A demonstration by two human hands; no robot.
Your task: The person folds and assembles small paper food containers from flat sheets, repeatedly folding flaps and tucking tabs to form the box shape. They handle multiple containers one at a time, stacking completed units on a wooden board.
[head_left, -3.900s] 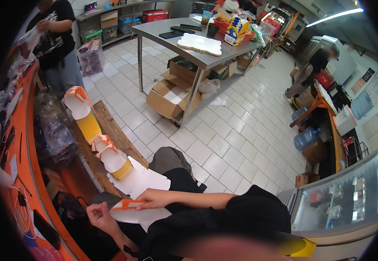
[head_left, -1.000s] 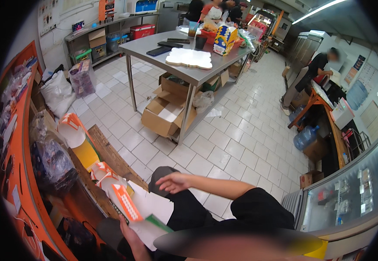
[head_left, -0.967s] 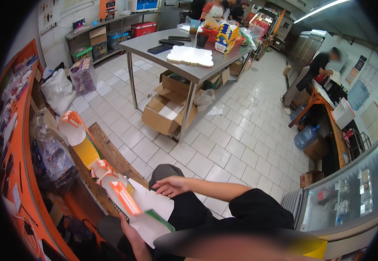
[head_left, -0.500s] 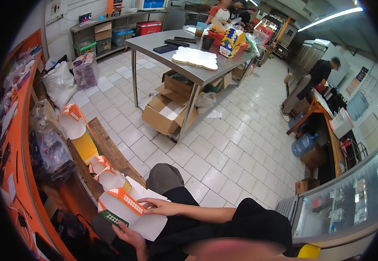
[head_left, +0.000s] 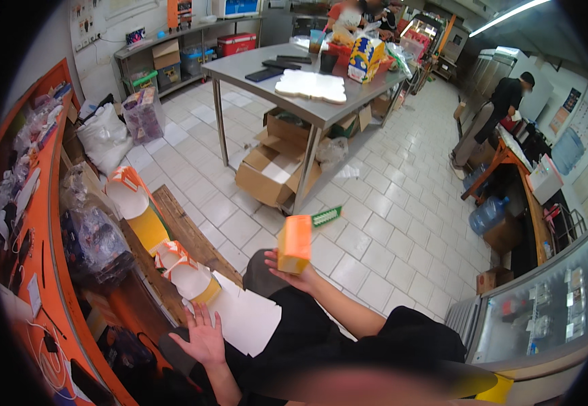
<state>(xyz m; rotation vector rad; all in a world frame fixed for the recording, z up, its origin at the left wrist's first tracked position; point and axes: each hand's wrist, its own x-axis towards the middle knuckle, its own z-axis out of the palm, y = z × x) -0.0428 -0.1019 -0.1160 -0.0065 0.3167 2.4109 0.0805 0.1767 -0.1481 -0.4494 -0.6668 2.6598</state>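
My right hand (head_left: 299,278) is raised over my knee and grips a partly folded cardboard food box (head_left: 295,245), orange and yellow, with a green patterned flap (head_left: 326,216) sticking out at its far side. My left hand (head_left: 205,338) is spread with its palm showing, and nothing is in it. Flat white card sheets (head_left: 253,317) lie across my lap, close to the left hand. Left of them, formed boxes stand on a wooden bench: a small open carton (head_left: 206,289) and a yellow carton with an orange-white top (head_left: 148,230).
Along my left runs an orange shelf unit (head_left: 50,298) with plastic-wrapped goods (head_left: 94,237). Ahead is a steel table (head_left: 240,62) with phones and white card, above an open cardboard box (head_left: 260,181). A glass-door fridge (head_left: 544,311) is at right. A person (head_left: 507,101) stands farther back.
My right hand has lifted the box up and away from my lap, turning it. The left hand has let go and opened. White sheets on my lap are now uncovered.
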